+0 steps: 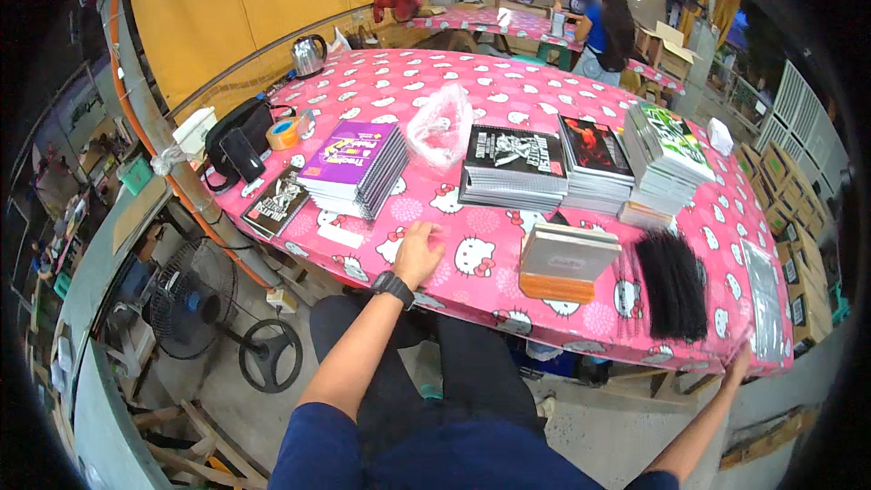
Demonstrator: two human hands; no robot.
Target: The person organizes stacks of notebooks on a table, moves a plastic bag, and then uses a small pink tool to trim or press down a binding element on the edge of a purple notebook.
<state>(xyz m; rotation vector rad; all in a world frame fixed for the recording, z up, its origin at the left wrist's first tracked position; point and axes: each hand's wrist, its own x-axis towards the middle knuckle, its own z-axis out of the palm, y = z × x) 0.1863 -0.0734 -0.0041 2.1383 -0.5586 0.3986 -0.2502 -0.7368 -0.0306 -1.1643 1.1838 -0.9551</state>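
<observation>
Resting left hand [418, 252] on table [472, 91].

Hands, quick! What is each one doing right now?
Left hand: resting on the pink tablecloth, fingers loosely curled, holding nothing.
Right hand: at the table's edge by a clear sleeve; its grip cannot be told.

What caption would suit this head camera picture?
Seated person's left hand rests on a pink tablecloth before booklet stacks.

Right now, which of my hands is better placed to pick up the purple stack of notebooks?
Left. Your left hand rests on the tablecloth just below the purple stack; your right hand is at the far right table edge.
</observation>
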